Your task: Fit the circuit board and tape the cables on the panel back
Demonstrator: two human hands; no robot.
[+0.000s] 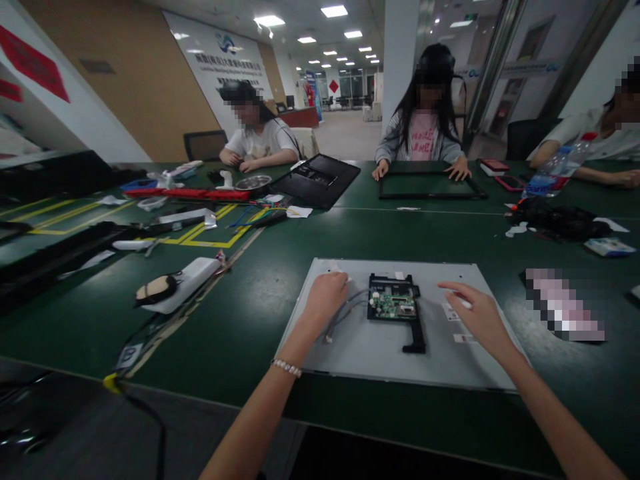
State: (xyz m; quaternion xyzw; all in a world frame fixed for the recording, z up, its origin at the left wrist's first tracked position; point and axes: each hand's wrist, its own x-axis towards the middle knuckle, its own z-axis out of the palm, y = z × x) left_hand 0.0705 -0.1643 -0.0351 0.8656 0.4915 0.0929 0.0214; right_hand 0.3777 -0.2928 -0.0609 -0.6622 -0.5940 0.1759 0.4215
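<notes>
A flat grey panel [350, 363], like the back of a display, lies on the green table in front of me. Near its middle a black plastic bracket [414, 337] sits around a green circuit board [395, 303]. Thin grey cables [345, 308] run from the board's left side toward my left wrist. Over the panel's left part, my left hand [326, 293] is closed with curled fingers; what they hold, if anything, is hidden. My right hand [475, 313] hovers at the panel's right side, index finger stretched and fingers apart, near white labels [464, 338].
A white power strip-like object [185, 287] lies left of the panel. Across the table, a co-worker's hands rest on a black frame [433, 187]. A black display cover [320, 180], a plastic bottle [550, 170] and a black bundle [560, 220] lie farther off.
</notes>
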